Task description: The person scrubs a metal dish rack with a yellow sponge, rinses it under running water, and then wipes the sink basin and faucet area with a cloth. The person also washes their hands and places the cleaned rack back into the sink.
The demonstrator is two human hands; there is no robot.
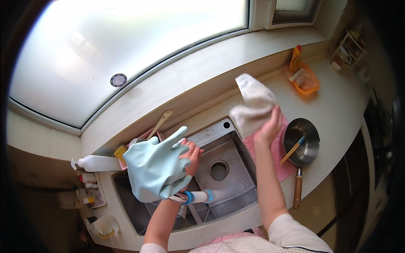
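My right hand holds a light cloth over the counter to the right of the double sink. My left hand is at the tap behind the steel sink, partly hidden by pale blue rubber gloves draped over the faucet. Whether it grips the tap handle cannot be seen. The faucet's white and blue nozzle points over the right basin, where water seems to spray. Beside the sink, a pink cloth lies under part of a steel saucepan, with wooden chopsticks resting across it.
A white pump bottle lies near the yellow sponge at the left. Small bottles and a clear plastic jug stand near the counter's left end. An orange basket sits at the back right, below the window ledge.
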